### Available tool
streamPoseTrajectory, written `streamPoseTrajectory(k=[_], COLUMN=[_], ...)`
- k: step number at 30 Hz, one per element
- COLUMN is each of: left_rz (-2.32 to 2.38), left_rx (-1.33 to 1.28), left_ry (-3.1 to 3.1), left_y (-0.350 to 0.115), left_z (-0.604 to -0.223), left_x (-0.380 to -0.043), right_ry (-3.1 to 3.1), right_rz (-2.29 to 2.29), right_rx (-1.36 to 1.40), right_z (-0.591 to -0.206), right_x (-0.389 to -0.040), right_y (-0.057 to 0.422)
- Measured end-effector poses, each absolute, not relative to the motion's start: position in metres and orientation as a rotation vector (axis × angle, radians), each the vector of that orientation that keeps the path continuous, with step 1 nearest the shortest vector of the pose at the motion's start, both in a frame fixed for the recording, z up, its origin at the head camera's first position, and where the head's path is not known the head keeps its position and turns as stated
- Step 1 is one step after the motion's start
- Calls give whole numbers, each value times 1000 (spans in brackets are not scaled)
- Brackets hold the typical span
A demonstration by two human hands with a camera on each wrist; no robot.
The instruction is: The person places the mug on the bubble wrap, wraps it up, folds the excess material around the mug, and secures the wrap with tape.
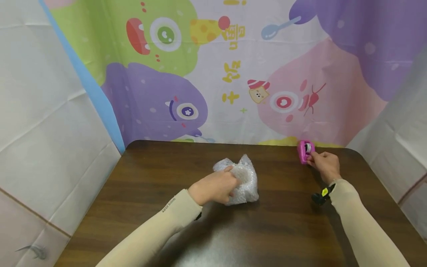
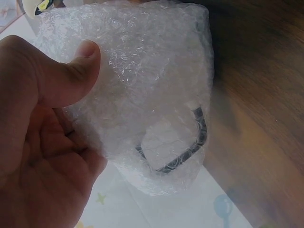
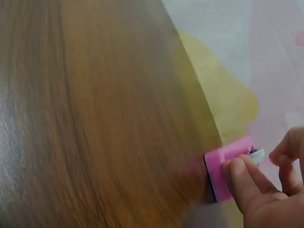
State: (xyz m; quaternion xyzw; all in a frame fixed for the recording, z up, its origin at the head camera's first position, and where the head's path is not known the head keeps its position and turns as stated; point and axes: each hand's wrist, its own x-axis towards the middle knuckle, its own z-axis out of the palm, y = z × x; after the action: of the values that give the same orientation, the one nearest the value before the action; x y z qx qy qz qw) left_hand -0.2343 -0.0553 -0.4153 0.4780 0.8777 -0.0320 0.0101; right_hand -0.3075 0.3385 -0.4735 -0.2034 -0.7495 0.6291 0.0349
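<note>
A bundle of bubble wrap point(image 1: 248, 181) lies near the middle of the table, and my left hand point(image 1: 217, 185) grips its left side. In the left wrist view the thumb presses on the bubble wrap point(image 2: 142, 71) while the fingers curl behind it. A dark, bent strip point(image 2: 183, 156) shows through the clear plastic. At the table's far right edge is a pink tape dispenser point(image 1: 303, 151) with a small roll in it. My right hand point(image 1: 326, 165) pinches the dispenser point(image 3: 218, 166) with thumb and forefinger, close to the roll.
The brown wooden table point(image 1: 160, 178) has rounded far corners. Behind it hangs a cloth with cartoon monsters point(image 1: 233, 122), reaching the far edge. Pale panels point(image 1: 60, 122) stand at the left and right.
</note>
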Motion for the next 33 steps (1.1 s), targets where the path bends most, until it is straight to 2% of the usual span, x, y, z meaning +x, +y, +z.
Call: streamPoseTrajectory(k=[17, 25, 33], left_rz=[-101, -88, -68], left_rx=[1449, 1441, 1455], left_ry=[2764, 2754, 2756], left_y=[-57, -55, -55], left_z=[-415, -420, -419], left_x=[-233, -235, -235], right_ry=[-1977, -2052, -2237], right_rz=[2376, 2368, 2435], right_rx=[-760, -862, -835], right_z=[-471, -478, -480], right_x=[-284, -278, -270], right_y=[326, 327, 335])
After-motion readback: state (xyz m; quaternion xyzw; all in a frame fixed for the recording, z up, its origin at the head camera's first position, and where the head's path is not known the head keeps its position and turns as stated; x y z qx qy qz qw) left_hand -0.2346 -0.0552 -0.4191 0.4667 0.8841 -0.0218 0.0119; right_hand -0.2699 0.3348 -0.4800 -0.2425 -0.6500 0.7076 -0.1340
